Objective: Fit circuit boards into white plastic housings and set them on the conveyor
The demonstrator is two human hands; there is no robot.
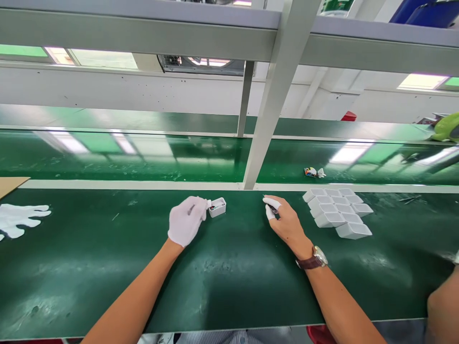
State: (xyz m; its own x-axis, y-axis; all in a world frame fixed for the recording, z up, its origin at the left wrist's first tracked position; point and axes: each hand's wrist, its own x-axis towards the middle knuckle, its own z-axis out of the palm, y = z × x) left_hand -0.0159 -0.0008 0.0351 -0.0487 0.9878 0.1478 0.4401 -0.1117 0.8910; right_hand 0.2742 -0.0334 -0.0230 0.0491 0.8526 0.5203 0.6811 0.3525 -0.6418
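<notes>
My left hand [188,220], in a white glove, is closed in a pinch at the left end of a small open white box [217,207]. Small parts lie inside the box, too small to name. My right hand [284,220] wears white finger cots on thumb and forefinger and a watch on the wrist. It is closed round a slim dark tool that looks like tweezers [274,209], mostly hidden by the fingers. A block of several white open boxes [335,210] stands just right of that hand.
Dark thin tools [409,199] lie at the right on the green table [222,286]. A white glove [21,219] and cardboard [10,185] are at the left. Behind a metal upright [267,105] lie small colourful items [310,172]. Another person's arm [444,301] reaches in at the right edge.
</notes>
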